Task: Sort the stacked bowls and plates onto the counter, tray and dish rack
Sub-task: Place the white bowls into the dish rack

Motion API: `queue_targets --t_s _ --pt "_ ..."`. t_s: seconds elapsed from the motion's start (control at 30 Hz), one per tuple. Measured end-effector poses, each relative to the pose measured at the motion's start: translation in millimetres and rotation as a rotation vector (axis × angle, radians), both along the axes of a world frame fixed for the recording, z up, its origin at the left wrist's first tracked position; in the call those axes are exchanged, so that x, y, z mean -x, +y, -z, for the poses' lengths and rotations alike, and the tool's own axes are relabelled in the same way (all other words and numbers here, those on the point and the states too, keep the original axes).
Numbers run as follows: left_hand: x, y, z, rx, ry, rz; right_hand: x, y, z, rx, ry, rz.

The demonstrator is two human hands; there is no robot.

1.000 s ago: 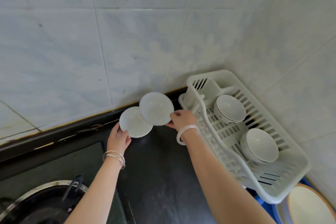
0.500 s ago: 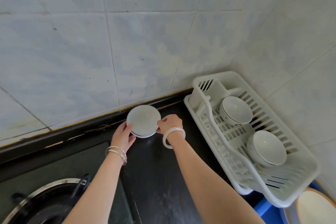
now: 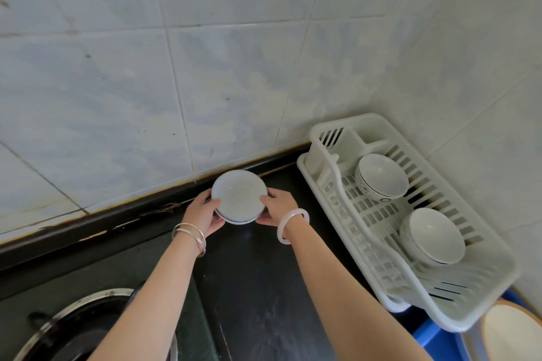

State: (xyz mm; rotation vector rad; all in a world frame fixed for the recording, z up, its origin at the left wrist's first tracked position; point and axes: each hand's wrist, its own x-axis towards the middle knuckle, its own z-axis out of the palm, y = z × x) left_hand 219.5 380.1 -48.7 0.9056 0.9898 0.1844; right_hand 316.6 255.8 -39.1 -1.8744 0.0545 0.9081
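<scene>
**Plate stack in both hands, back of counter**

- You hold two small plates (image 3: 239, 196) as one stack at 12 o'clock on the counter (image 3: 255, 287), close under the wall.
- Your left hand (image 3: 202, 212) grips the stack's rim at 8 o'clock, thumb on the top edge.
- Your right hand (image 3: 278, 208) grips it at 4 o'clock, fingers curled round the rim.
- The top plate sits a little off-centre on the lower one.
- Resting on the counter or just above it: cannot tell.

Step, by my reading: the plates are being parked on the counter.

Next move calls for:
- Set the stack flat.
- Square the top plate.
- Release one hand at a time. Glazed ware on a slick dark top may slide.

Containers:
- The rack (image 3: 319, 176) stands at 3 o'clock of the plates, near but apart.
- It holds the far bowl (image 3: 381, 176) at its 12 o'clock end, tipped with its mouth toward you.
- It also holds the near bowl (image 3: 434, 236) toward 6 o'clock, likewise tipped. A second rim shows beneath it, so it is possibly nested.
- A tan-rimmed dish (image 3: 513, 334) sits at 5 o'clock, cut off by the frame edge, so its contents are unreadable.
- A burner (image 3: 73, 325) is at 7 o'clock.
</scene>
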Motion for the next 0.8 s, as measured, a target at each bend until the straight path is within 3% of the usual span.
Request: queue_targets --t_s 0.17,0.47,0.8 --pt "-14.5 -27.8 -46.6 -0.022 -0.100 0.119 -8.1 -40.7 -33.2 -0.106 -0.150 0.137" --pt "-75.6 -110.2 -121.0 -0.108 -0.185 0.445 -37.1 -144.9 -99.6 -0.089 -0.463 0.349" --pt "-146.8 -190.4 -108.8 -0.209 -0.013 0.802 -62.0 -236.1 -78.9 0.023 -0.262 0.544"
